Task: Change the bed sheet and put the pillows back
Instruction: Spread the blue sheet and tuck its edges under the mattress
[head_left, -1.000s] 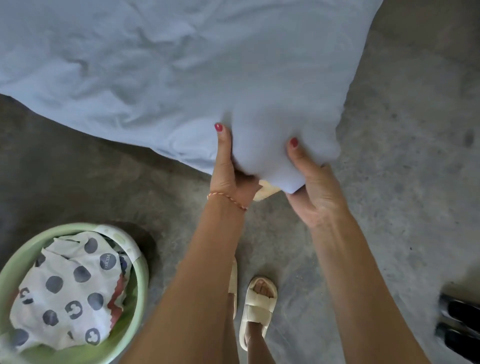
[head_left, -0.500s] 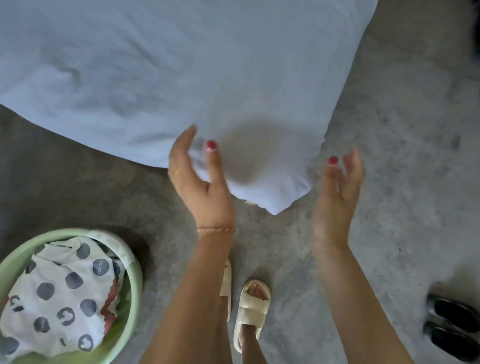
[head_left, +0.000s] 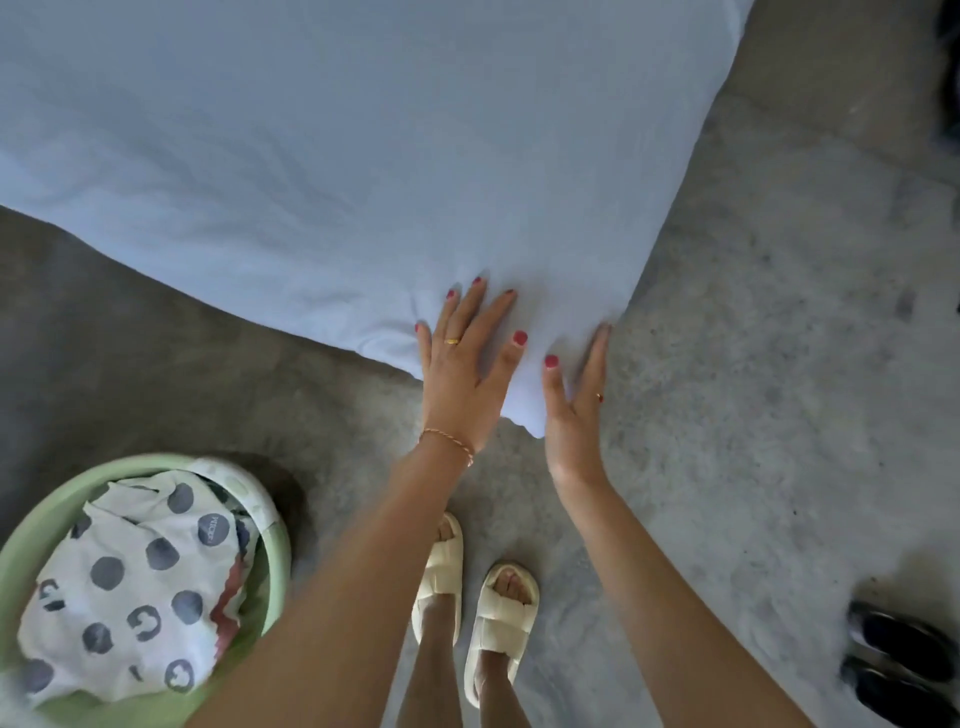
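Covering the bed corner, the pale blue sheet (head_left: 363, 171) hides the mattress beneath and runs off the top edge. The left hand (head_left: 462, 374) lies flat on it, fingers spread; the right hand (head_left: 574, 410) presses its side edge-on, fingers straight. In the green basket (head_left: 275, 566) – partly cut off – spotted laundry (head_left: 130, 582) bears unreadable lettering

Two hands (head_left: 467, 374) — one sheet (head_left: 337, 156)

On the grey concrete floor (head_left: 779, 415) we see a green basket (head_left: 270, 566) at lower left holding a white spotted cloth (head_left: 130, 582), cream slippers (head_left: 467, 597) on our feet, and black shoes (head_left: 898, 660) at lower right.
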